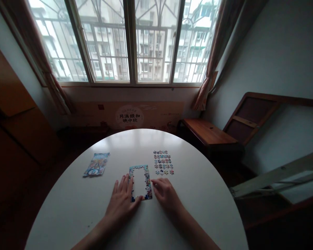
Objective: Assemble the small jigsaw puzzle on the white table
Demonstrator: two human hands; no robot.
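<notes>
On the white table lies a jigsaw border (149,191), a joined rectangle of coloured pieces around a bare white middle. My left hand (123,194) rests flat with fingers spread along its left side, the thumb on its bottom edge. By the right side is my right hand (165,191), fingers curled and closed, the fingertips close to the border. Whether a piece is between those fingers is too small to tell. Several loose jigsaw pieces (162,161) are laid out in rows beyond my right hand.
A printed plastic packet (97,164) lies on the left of the round white table (75,205). Past the table's far right edge stands a wooden bench (211,132). A barred window (131,45) with curtains and a printed banner (156,113) are ahead.
</notes>
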